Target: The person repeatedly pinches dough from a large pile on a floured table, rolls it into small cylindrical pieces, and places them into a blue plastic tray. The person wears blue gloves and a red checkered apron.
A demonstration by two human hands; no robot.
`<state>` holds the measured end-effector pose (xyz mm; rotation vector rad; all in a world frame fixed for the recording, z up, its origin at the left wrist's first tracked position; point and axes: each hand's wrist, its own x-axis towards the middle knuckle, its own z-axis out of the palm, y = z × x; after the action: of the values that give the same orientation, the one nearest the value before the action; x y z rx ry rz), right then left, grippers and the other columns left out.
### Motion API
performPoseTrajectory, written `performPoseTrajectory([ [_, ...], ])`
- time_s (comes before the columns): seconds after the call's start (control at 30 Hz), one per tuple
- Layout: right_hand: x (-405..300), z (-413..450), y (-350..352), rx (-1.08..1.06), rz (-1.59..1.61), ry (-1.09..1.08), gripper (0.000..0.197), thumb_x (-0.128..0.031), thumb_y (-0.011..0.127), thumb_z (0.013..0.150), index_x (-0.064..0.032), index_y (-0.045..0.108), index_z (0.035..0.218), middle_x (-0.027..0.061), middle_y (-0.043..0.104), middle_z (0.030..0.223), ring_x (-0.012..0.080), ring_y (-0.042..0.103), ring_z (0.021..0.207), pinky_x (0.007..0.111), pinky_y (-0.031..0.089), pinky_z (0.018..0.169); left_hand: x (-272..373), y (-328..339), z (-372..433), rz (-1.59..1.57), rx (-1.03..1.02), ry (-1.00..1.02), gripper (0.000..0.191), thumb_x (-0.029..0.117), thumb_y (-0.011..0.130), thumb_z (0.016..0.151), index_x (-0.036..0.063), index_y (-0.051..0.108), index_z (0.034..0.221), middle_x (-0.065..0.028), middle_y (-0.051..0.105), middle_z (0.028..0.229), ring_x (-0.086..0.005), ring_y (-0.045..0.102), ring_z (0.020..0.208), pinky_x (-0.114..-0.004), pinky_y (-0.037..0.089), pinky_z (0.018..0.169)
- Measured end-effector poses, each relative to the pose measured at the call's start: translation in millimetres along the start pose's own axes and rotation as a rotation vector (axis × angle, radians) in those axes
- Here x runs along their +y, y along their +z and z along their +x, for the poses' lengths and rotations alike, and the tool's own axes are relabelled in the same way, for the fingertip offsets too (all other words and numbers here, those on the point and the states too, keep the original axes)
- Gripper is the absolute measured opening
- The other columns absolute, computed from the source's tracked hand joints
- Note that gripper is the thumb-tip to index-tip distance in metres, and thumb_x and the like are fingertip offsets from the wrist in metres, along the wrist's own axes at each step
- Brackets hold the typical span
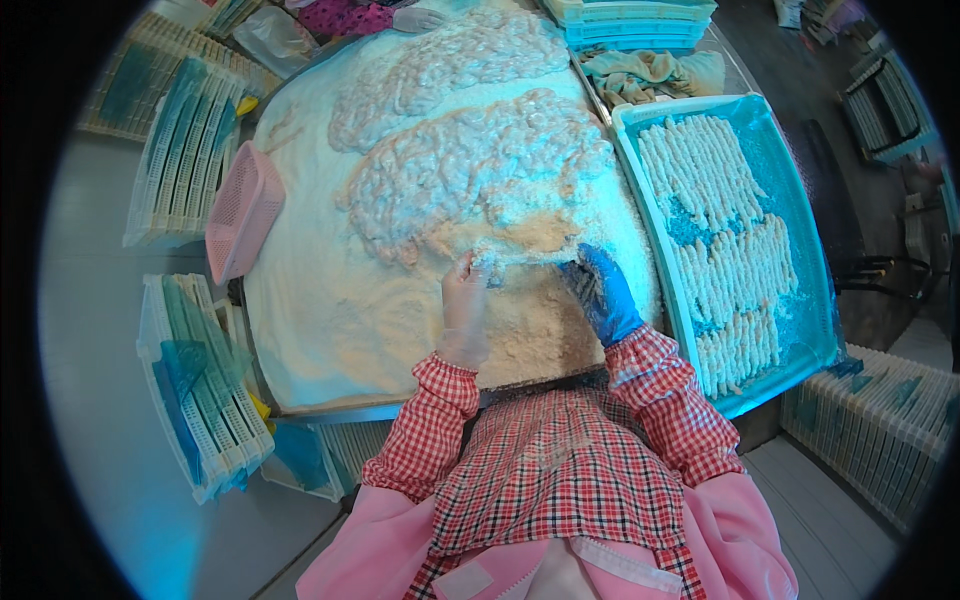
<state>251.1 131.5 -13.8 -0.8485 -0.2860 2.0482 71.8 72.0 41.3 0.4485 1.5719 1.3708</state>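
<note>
A crumb-coated strip of what looks like raw meat (pixel 529 259) stretches level between my two hands, above the loose breadcrumbs. My left hand (pixel 466 300), in a clear glove, grips its left end. At the other end, my right hand (pixel 600 292) holds it in a blue glove dusted with crumbs. Just beyond lies a wet heap of pale raw strips (pixel 480 165), with a second heap (pixel 457 67) farther back. Breadcrumbs (pixel 337 337) cover the tabletop around them. To the right, a blue-lined tray (pixel 795 330) carries several coated strips (pixel 705 172) laid side by side in three rows.
A pink plastic basket (pixel 244 214) leans at the table's left edge. Stacked crates (pixel 206 382) stand on the left floor, more (pixel 870 427) at lower right. Blue trays (pixel 637 26) and a crumpled cloth (pixel 652 71) lie at back right. Another person's gloved hand (pixel 418 20) rests at the far edge.
</note>
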Motion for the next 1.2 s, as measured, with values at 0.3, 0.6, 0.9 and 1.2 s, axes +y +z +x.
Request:
performPoseTrajectory([
  [0.3,-5.6,-2.1,17.3,0.113,0.190,-0.053,0.026,-0.020,0.055,0.095,-0.0036,0.055,0.116,0.0113,0.059,0.110,0.0270,0.060,0.104,0.041,0.050,0.095,6.8,-4.8,-11.9,-0.177,0.185,0.149,0.020,0.008,0.055,0.095,0.0010,0.061,0.113,0.0006,0.062,0.096,-0.0079,0.056,0.083,-0.025,0.046,0.076],
  [0.6,-41.5,-12.3,41.6,-0.112,-0.359,-0.433,0.020,-0.006,0.053,0.094,-0.0044,0.061,0.112,0.0088,0.060,0.118,0.0262,0.056,0.115,0.038,0.040,0.105,-11.7,-70.6,4.2,0.469,0.247,0.191,0.024,0.013,0.057,0.089,0.0057,0.062,0.112,-0.0069,0.067,0.092,-0.0181,0.063,0.079,-0.031,0.050,0.074],
  [0.9,-13.0,-34.8,-14.3,0.133,-1.102,-0.539,0.029,0.002,0.050,0.088,-0.0054,0.062,0.113,0.0128,0.060,0.121,0.0263,0.058,0.111,0.033,0.049,0.089,-23.9,-33.8,-0.3,1.183,0.025,0.567,0.044,0.022,0.067,0.078,0.0064,0.060,0.118,-0.0164,0.066,0.102,-0.0312,0.063,0.091,-0.038,0.050,0.079],
  [1.2,25.1,-46.9,12.4,0.095,-0.305,0.055,0.033,-0.028,0.053,0.097,-0.0025,0.058,0.117,0.0042,0.063,0.101,0.0133,0.058,0.090,0.028,0.050,0.082,-42.7,41.5,-57.8,0.983,-0.194,0.585,0.054,0.013,0.064,0.081,0.0033,0.048,0.132,-0.0206,0.051,0.127,-0.0372,0.050,0.112,-0.044,0.043,0.095],
])
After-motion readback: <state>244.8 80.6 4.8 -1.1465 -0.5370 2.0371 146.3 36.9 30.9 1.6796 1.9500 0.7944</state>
